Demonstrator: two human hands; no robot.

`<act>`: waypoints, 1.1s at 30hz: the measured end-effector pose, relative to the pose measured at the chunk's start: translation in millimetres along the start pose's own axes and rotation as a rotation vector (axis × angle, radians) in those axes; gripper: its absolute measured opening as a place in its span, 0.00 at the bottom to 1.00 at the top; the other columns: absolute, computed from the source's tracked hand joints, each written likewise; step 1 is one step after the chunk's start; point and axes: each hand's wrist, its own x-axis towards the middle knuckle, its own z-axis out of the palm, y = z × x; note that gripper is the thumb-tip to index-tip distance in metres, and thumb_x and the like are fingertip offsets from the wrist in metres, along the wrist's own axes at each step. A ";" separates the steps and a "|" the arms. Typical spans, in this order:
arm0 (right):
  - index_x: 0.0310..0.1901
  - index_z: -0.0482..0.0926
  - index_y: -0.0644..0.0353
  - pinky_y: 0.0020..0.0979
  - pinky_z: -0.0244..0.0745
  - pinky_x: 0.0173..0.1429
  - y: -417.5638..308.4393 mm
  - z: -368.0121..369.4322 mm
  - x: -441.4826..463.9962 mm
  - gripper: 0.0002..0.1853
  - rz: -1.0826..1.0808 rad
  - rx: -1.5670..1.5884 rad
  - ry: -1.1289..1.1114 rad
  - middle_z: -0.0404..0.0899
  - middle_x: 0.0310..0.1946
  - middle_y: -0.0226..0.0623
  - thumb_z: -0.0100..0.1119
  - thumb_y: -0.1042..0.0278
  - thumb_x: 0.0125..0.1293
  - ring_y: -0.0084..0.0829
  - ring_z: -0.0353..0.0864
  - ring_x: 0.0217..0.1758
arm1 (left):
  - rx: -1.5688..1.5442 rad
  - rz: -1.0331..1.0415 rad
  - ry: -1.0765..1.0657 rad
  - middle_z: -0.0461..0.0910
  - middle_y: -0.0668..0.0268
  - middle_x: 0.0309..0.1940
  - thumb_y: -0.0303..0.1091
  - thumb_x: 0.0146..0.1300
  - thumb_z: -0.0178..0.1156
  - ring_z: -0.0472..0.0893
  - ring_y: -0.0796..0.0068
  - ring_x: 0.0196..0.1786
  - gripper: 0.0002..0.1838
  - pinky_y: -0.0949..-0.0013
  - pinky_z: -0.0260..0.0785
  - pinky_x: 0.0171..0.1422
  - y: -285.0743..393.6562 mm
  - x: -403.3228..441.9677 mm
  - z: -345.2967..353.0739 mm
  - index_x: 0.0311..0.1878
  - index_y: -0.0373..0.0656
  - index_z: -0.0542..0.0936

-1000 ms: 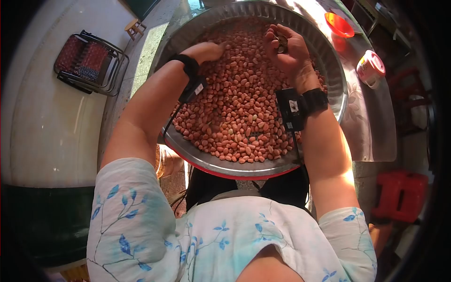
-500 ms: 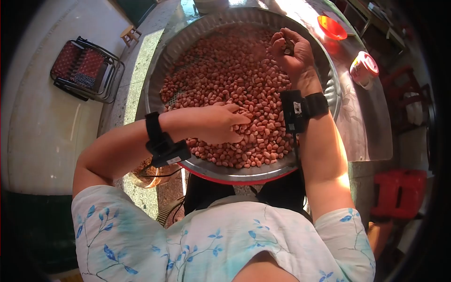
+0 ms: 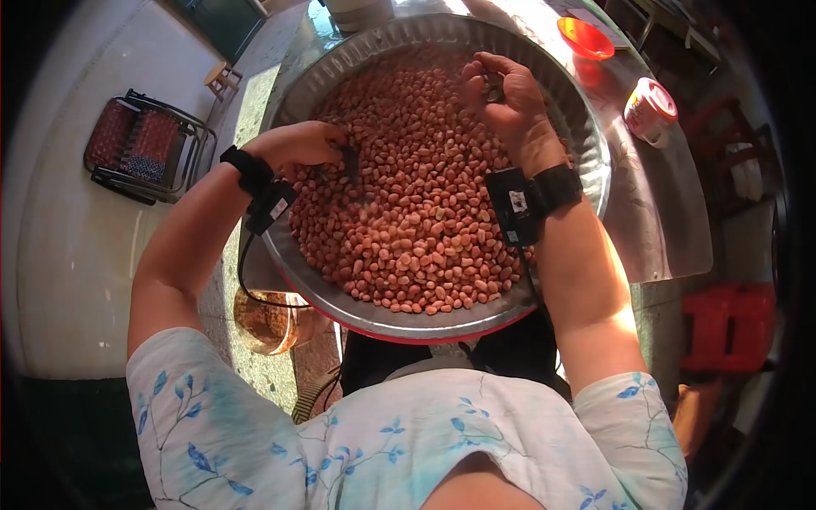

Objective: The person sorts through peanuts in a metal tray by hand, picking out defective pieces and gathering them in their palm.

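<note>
A wide round metal pan (image 3: pixel 399 321) in front of me holds a broad layer of reddish-skinned peanuts (image 3: pixel 425 238). My left hand (image 3: pixel 308 144) is over the pan's left side, palm down, with its fingers bent and apart just above the peanuts. Beneath it a patch of the pan's bottom lies in shadow, and I see nothing held there. Over the upper right of the pan, my right hand (image 3: pixel 514 102) is turned palm up with its fingers curled round small greyish-brown pieces. Exactly what those pieces are is too small to tell.
The pan rests partly on a table (image 3: pixel 663 229) with a red bowl (image 3: pixel 585 39) and a pink-and-white mug (image 3: pixel 651 110) to the right. A folded chair (image 3: pixel 144 144) leans at the left wall near a small wooden stool (image 3: pixel 223 79). Red stools (image 3: pixel 729 327) stand at lower right.
My left hand has moved from the middle of the peanuts to the pan's upper left. My right hand has shifted slightly left, still curled. The view has turned a little.
</note>
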 end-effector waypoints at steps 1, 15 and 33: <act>0.33 0.69 0.64 0.20 0.71 0.27 2.4 3.8 -1.5 0.04 -0.006 0.000 -0.001 0.70 0.30 0.36 0.49 0.73 0.57 0.27 0.72 0.32 | 0.301 0.167 0.168 0.73 0.56 0.41 0.38 0.54 0.52 0.74 0.56 0.41 0.17 0.61 0.67 0.45 -20.7 27.8 -8.2 0.49 0.48 0.72; 0.35 0.71 0.59 0.21 0.70 0.29 18.3 12.2 -4.6 0.07 -0.041 -0.309 0.119 0.71 0.28 0.32 0.47 0.67 0.59 0.24 0.73 0.31 | 0.524 0.280 0.606 0.77 0.54 0.32 0.30 0.45 0.56 0.76 0.54 0.40 0.08 0.60 0.69 0.40 23.0 100.7 -22.5 0.31 0.41 0.77; 0.37 0.72 0.63 0.16 0.55 0.17 39.9 2.2 -0.3 0.07 0.129 -0.407 -0.104 0.68 0.22 0.30 0.47 0.71 0.61 0.17 0.64 0.20 | -0.086 0.466 0.638 0.76 0.63 0.27 0.32 0.47 0.57 0.76 0.71 0.31 0.08 0.68 0.68 0.34 19.7 23.0 -19.5 0.32 0.43 0.77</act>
